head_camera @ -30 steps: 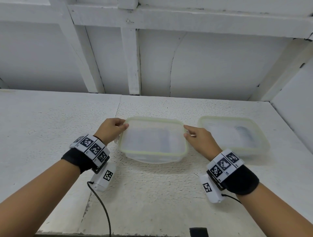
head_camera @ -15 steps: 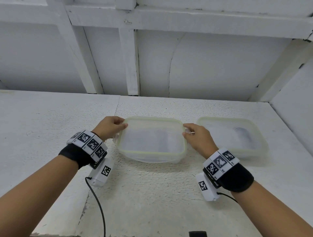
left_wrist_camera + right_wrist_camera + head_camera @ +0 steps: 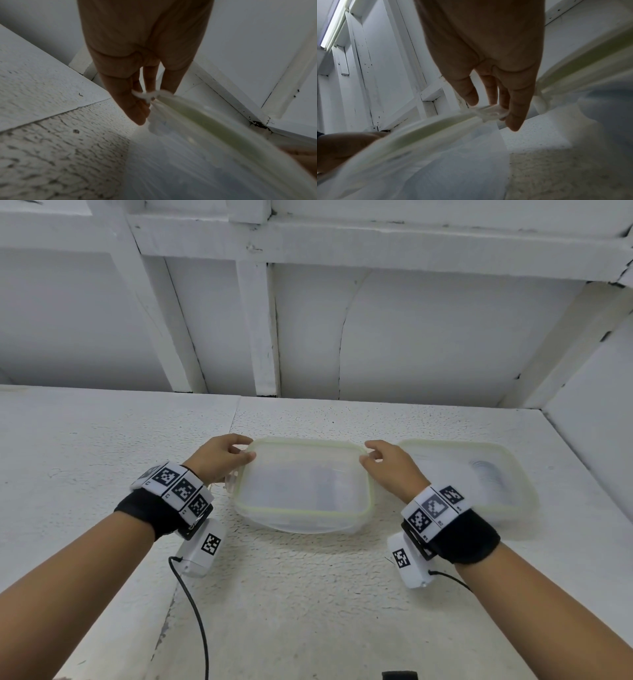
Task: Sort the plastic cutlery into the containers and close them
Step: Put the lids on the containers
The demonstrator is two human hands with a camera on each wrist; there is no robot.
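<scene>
A clear container with a green-sealed lid (image 3: pixel 303 487) sits in the middle of the white table. My left hand (image 3: pixel 244 453) is at its far left corner. In the left wrist view the left hand (image 3: pixel 145 97) pinches a clear lid clip (image 3: pixel 143 94). My right hand (image 3: pixel 369 454) is at the far right corner. Its fingers (image 3: pixel 517 108) curl round the other clear clip (image 3: pixel 493 113). Pale cutlery shows only dimly through the lid. A second lidded container (image 3: pixel 479 481) stands to the right, with stacked cutlery faintly visible inside.
The white textured table (image 3: pixel 308 594) has a panelled white wall along its back and a wall on the right. The two containers stand close together. A black cable (image 3: pixel 195 611) hangs from my left wrist over the table's near part.
Both hands stay at the middle container's far corners. The right hand's fingers have curled in a little more on the clip. The containers have not moved.
</scene>
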